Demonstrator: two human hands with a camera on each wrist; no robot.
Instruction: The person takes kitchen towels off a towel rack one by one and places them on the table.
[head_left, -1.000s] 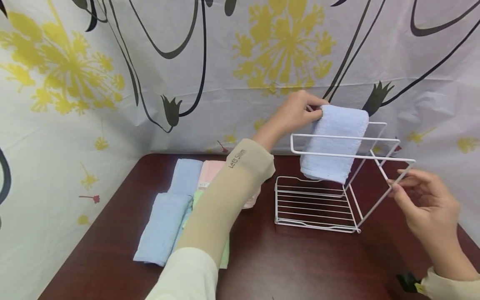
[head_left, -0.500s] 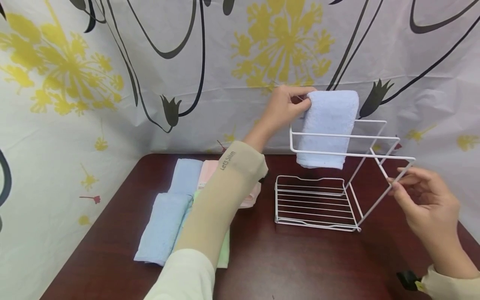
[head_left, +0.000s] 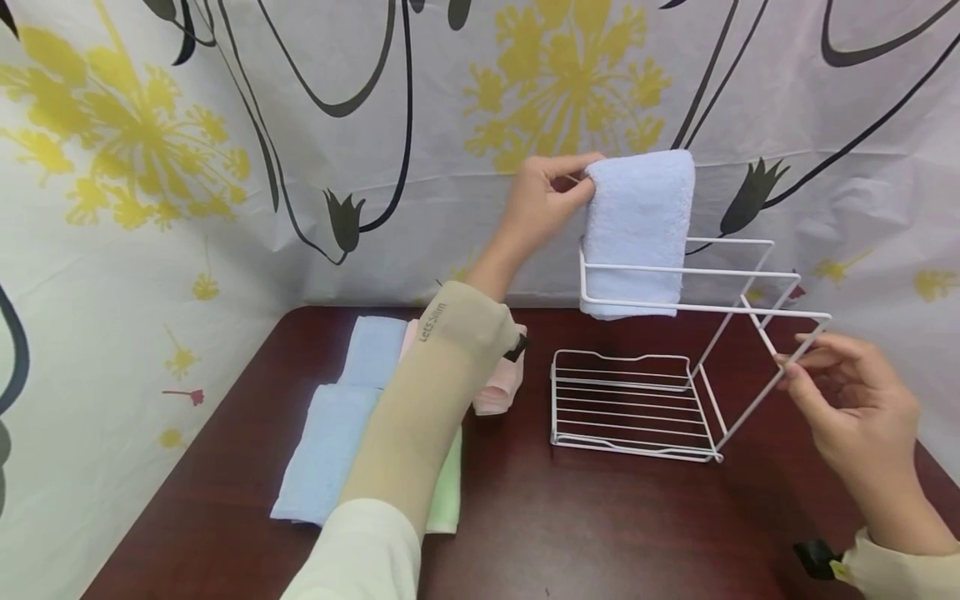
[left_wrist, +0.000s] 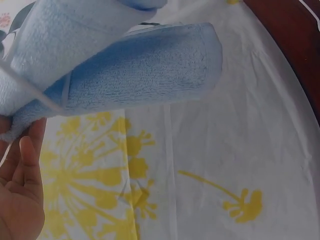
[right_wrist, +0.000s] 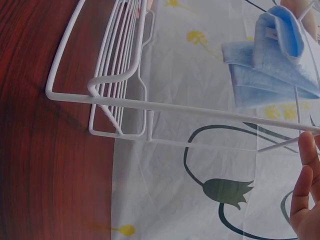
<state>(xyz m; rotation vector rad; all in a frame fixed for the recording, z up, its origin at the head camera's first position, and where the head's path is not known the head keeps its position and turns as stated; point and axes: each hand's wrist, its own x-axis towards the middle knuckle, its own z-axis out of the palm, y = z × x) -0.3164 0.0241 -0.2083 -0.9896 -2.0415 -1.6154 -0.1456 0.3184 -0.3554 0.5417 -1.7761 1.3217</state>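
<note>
My left hand [head_left: 542,200] pinches the upper left corner of a folded light blue towel [head_left: 637,218]. The towel hangs at the top of a white wire rack [head_left: 712,310]. Its lower part shows behind the two front rails, and the back rail passes out of sight behind it. Two layers of the towel [left_wrist: 150,70] spread apart in the left wrist view, with a thin white bar crossing them. My right hand [head_left: 862,408] holds the rack's right side wire between thumb and fingers. From the right wrist, a small label shows on the towel [right_wrist: 275,60].
Folded towels lie on the dark red table [head_left: 570,533] at left: a blue one [head_left: 326,454], another blue one [head_left: 375,350], a pink one [head_left: 501,385] and a green one [head_left: 447,492]. My left forearm partly covers them. A flower-patterned curtain [head_left: 435,225] hangs close behind.
My left hand has moved up and to the left, drawing the towel the same way along the rack's top. My right hand and the rack have stayed in place.
</note>
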